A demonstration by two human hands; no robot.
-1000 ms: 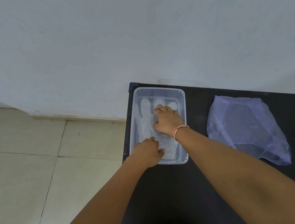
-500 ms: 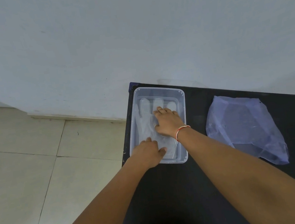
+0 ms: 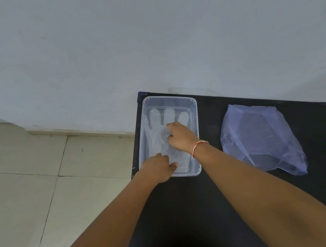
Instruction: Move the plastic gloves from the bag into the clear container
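A clear rectangular plastic container (image 3: pixel 195 119) sits at the far left corner of a black table (image 3: pixel 188 211), at about 11 o'clock from the viewer. Thin translucent plastic gloves (image 3: pixel 159 132) lie flat inside it, fingers pointing to 12 o'clock. The right hand (image 3: pixel 181 138), with a red-and-white thread bracelet (image 3: pixel 198 147) on its wrist, presses down on the gloves with curled fingers; whether it pinches the plastic cannot be told. The left hand (image 3: pixel 159 169) rests on the container's near rim, fingers bent over it, thumb inside. At 2 o'clock, well apart, lies a crumpled bluish translucent plastic bag (image 3: pixel 261 138).
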